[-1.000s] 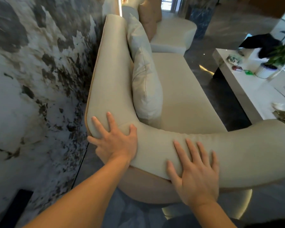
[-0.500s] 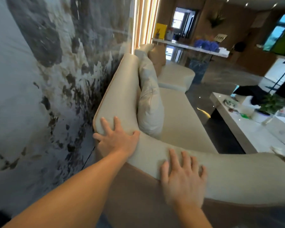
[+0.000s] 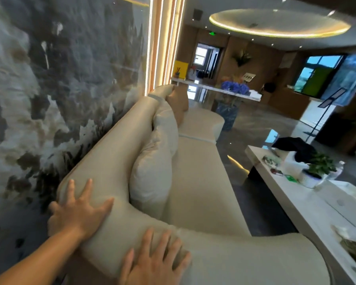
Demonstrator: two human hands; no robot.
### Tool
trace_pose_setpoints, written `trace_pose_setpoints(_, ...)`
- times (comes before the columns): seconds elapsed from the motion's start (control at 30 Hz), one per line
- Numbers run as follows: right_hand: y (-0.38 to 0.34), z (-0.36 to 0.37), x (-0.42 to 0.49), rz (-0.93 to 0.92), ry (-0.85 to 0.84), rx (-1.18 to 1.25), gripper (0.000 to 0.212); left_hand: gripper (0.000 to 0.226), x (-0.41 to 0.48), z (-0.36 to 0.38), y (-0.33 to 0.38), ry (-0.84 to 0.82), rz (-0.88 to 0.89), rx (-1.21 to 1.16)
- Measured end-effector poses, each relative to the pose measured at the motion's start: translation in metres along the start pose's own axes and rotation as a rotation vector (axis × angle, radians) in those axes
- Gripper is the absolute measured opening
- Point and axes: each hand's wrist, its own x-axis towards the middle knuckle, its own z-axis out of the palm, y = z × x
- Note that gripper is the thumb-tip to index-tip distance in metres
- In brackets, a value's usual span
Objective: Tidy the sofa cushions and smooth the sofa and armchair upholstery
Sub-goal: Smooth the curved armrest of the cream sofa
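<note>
A cream sofa (image 3: 195, 182) runs along the marbled wall, its rounded armrest curving across the bottom of the view. My left hand (image 3: 78, 214) lies flat, fingers spread, on the corner where backrest meets armrest. My right hand (image 3: 154, 262) presses flat on the armrest top, holding nothing. Two cream cushions (image 3: 152, 171) lean upright against the backrest. A tan cushion (image 3: 179, 108) stands at the far end, next to a rounded cream seat section (image 3: 201, 122).
A long white coffee table (image 3: 296, 204) stands to the right with a potted plant (image 3: 317, 169), a black garment (image 3: 294, 147) and small items. A dark glossy floor strip separates it from the sofa. The marbled wall (image 3: 49, 99) is close on the left.
The view has tilted upward, showing the room and ceiling. Both hands stay flat on the sofa; the right hand has slid slightly left along the armrest.
</note>
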Motion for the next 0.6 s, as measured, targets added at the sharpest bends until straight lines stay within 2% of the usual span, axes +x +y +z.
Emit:
trace_pose_setpoints(0.07,-0.012,0.008,0.016,-0.036,0.033,0.004,0.065,0.096,0.02,-0.004,-0.005,-0.004,-0.018,0.002)
trace_pose_setpoints(0.2,-0.017,0.004,0.05,-0.129,-0.013,-0.035,0.069,0.091,0.05,-0.014,-0.007,-0.021,-0.035,0.001)
trace_pose_setpoints(0.33,0.007,-0.004,0.06,-0.245,0.022,-0.095,0.034,0.079,0.046,-0.022,0.012,-0.042,-0.053,0.059)
trace_pose_setpoints(0.37,0.017,-0.009,0.056,-0.266,0.003,-0.131,0.04,0.073,0.042,-0.03,0.013,-0.033,-0.049,0.11)
trace_pose_setpoints(0.4,0.029,-0.015,0.054,-0.3,-0.027,-0.163,0.052,0.067,0.039,-0.039,0.014,-0.02,-0.006,0.17)
trace_pose_setpoints(0.47,0.056,-0.03,0.055,-0.266,-0.093,-0.11,0.07,0.064,0.03,-0.048,0.021,-0.029,0.212,0.296)
trace_pose_setpoints(0.57,0.081,-0.048,0.061,-0.18,-0.165,0.005,0.066,0.107,-0.013,-0.026,0.061,-0.233,0.557,0.349)
trace_pose_setpoints(0.6,0.088,-0.047,0.065,-0.194,-0.208,0.047,0.066,0.109,-0.028,-0.016,0.075,-0.254,0.611,0.345)
